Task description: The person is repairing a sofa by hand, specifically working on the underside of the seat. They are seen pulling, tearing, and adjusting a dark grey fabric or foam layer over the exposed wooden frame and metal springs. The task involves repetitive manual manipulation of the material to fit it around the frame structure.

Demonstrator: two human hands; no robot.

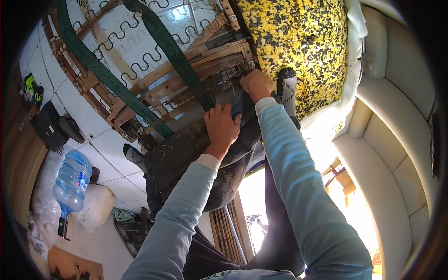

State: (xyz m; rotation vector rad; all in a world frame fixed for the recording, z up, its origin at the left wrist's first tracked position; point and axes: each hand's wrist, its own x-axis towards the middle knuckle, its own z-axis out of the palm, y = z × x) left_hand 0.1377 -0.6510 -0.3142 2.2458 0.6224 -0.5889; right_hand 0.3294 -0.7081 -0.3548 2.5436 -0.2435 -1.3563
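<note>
A wooden sofa frame (pixel 154 93) strung with zigzag springs (pixel 140 63) lies in front of me. Two dark green webbing straps (pixel 175 60) run across it. Dark, dirty fabric (pixel 186 144) is bunched along its near side and over my lap. My left hand (pixel 222 128) is closed over the fabric's edge beside one strap's end, its thumb by a bluish-grey patch of cloth (pixel 239 103). My right hand (pixel 257 85) makes a fist at the frame's right corner, next to some metal springs; what it grips is hidden.
A yellow-and-black speckled foam slab (pixel 298 46) lies to the right, with a beige sofa (pixel 382 154) beyond it. At left, a blue water jug (pixel 73 182) lies near dark sandals (pixel 58 126) on white floor tiles. My socked feet (pixel 287 88) flank the frame.
</note>
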